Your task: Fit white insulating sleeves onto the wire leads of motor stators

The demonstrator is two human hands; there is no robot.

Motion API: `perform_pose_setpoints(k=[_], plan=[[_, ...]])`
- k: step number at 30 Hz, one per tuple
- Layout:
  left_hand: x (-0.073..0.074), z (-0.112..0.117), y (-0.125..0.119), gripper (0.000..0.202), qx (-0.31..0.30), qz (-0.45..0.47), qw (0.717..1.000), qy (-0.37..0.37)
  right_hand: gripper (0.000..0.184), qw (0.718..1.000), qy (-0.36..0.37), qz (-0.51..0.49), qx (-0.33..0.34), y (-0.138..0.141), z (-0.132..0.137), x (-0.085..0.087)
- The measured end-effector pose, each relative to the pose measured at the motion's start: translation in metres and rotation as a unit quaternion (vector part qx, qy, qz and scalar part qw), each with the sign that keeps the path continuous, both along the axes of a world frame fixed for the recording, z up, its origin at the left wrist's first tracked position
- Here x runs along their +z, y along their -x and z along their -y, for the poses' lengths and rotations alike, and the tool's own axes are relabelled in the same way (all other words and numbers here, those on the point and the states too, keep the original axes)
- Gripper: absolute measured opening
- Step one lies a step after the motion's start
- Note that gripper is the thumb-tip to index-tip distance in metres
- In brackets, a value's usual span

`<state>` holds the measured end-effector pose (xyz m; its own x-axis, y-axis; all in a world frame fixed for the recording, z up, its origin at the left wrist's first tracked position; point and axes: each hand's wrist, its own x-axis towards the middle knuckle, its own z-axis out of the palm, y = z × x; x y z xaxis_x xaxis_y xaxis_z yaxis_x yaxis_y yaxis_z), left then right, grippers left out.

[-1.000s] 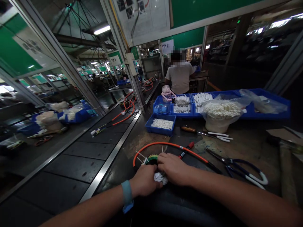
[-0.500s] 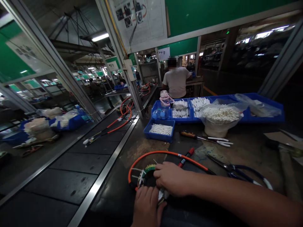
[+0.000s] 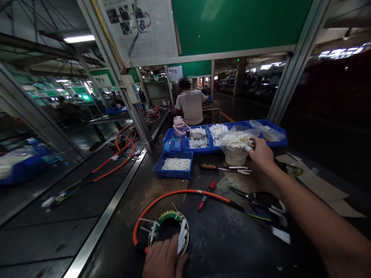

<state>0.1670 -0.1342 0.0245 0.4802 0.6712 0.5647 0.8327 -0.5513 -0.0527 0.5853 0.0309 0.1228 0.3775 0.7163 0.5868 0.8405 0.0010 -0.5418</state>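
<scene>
My left hand (image 3: 164, 258) rests at the bottom edge, its fingers pressed on a ring-shaped wound part (image 3: 168, 231) with white inserts and green-yellow wires. An orange cable (image 3: 174, 194) arcs away from that ring across the bench. My right hand (image 3: 261, 153) is stretched out far to a white bucket (image 3: 235, 155) lined with a clear bag and filled with white sticks (image 3: 237, 140). Its fingertips pinch one white stick at the bucket's right rim.
A small blue tray (image 3: 174, 165) of white sticks stands ahead, with larger blue bins (image 3: 220, 133) behind. A red pen (image 3: 205, 196), a screwdriver (image 3: 213, 167) and scissors (image 3: 261, 200) lie on the bench. A conveyor (image 3: 72, 208) carrying orange cables runs on the left. A person (image 3: 190, 103) stands behind.
My right hand left the ring and reached forward to the bucket of white sticks. My left hand stayed on the ring. The view swung right.
</scene>
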Motion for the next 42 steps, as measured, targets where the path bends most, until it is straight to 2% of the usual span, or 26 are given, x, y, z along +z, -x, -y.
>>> perform_pose_setpoints(k=[5, 8, 11, 14, 16, 18, 19, 21, 23, 26, 28, 30, 33, 36, 42], plan=[[0.005, 0.004, -0.001, 0.031, -0.008, 0.012, 1.0, 0.012, 0.01, 1.0, -0.017, -0.01, 0.006, -0.016, -0.012, -0.004], [0.008, 0.007, -0.002, 0.035, -0.006, 0.02, 0.999, 0.033, 0.013, 0.996, -0.059, -0.066, 0.008, -0.017, -0.012, -0.002], [0.014, 0.012, -0.004, 0.043, -0.003, 0.028, 0.998, 0.052, 0.021, 0.987, -0.103, -0.118, 0.048, -0.007, 0.001, 0.004], [0.023, 0.015, -0.008, 0.049, -0.001, 0.033, 0.997, 0.076, 0.022, 0.976, -0.124, -0.128, 0.129, 0.022, 0.034, 0.005], [0.029, 0.018, -0.011, 0.044, 0.011, 0.042, 0.994, 0.098, 0.022, 0.967, -0.107, -0.116, 0.201, 0.052, 0.068, -0.003], [0.035, 0.02, -0.016, 0.039, 0.027, 0.058, 0.991, 0.118, 0.016, 0.952, -0.065, -0.072, 0.292, 0.083, 0.107, -0.016], [0.037, 0.02, -0.018, 0.038, 0.034, 0.066, 0.989, 0.128, 0.013, 0.935, -0.056, -0.046, 0.347, 0.098, 0.127, -0.024], [0.04, 0.021, -0.021, 0.037, 0.045, 0.08, 0.984, 0.15, 0.024, 0.894, -0.053, -0.013, 0.445, 0.122, 0.164, -0.04], [0.041, 0.022, -0.024, 0.036, 0.054, 0.086, 0.98, 0.17, 0.033, 0.864, -0.05, -0.014, 0.501, 0.138, 0.195, -0.057], [0.041, 0.022, -0.025, 0.036, 0.059, 0.088, 0.977, 0.183, 0.037, 0.833, -0.053, -0.027, 0.55, 0.147, 0.226, -0.084], [0.041, 0.022, -0.024, 0.036, 0.056, 0.09, 0.977, 0.184, 0.04, 0.82, -0.064, -0.019, 0.568, 0.146, 0.239, -0.104], [0.04, 0.022, -0.024, 0.037, 0.052, 0.089, 0.978, 0.182, 0.051, 0.82, -0.059, -0.002, 0.569, 0.143, 0.248, -0.122], [0.039, 0.021, -0.023, 0.038, 0.05, 0.081, 0.979, 0.179, 0.063, 0.828, -0.007, 0.03, 0.559, 0.139, 0.254, -0.133], [0.037, 0.021, -0.023, 0.038, 0.045, 0.078, 0.981, 0.172, 0.062, 0.827, 0.005, 0.06, 0.558, 0.141, 0.253, -0.126], [0.035, 0.021, -0.022, 0.037, 0.044, 0.071, 0.983, 0.166, 0.044, 0.831, -0.043, 0.074, 0.55, 0.146, 0.249, -0.107]])
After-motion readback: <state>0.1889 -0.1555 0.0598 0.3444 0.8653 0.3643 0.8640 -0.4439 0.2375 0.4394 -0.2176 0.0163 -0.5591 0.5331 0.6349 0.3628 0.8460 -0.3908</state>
